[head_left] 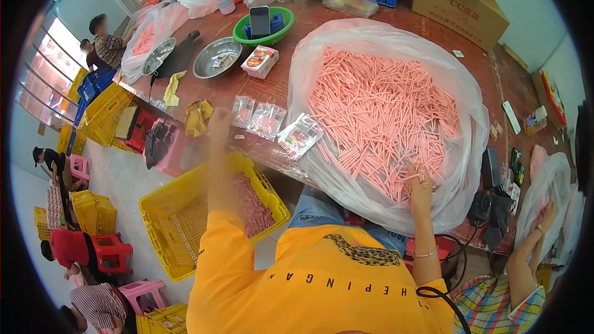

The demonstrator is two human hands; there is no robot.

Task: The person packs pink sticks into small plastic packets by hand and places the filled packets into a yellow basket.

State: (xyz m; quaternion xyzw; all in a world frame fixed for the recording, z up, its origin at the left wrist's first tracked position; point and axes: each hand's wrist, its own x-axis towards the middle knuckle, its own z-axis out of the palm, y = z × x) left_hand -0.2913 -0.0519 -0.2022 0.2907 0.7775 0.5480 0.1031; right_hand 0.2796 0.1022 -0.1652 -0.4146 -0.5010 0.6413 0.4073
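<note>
A large clear plastic bag [467, 117] lies open on the red table [272, 151], full of thin pink sticks [377, 105]. My right hand [419, 180] is at the bag's lower right, fingers closed around a few sticks. Blurred by motion, my left hand [221, 122] is over the table's front edge, beside a crumpled yellow wrapper [198, 117]; its fingers are unclear. Between my hands lie small printed packets [266, 120] and a white-and-red packet [301, 136] touching the bag. Below my left forearm, a yellow crate [162, 235] holds pink packets [250, 207].
Behind are a metal bowl [201, 65], a small box [260, 62], a green basin [284, 29] with a phone [260, 23], and a cardboard box [458, 6]. A co-worker's arm [525, 256] reaches into another bag at right. Other people work at left.
</note>
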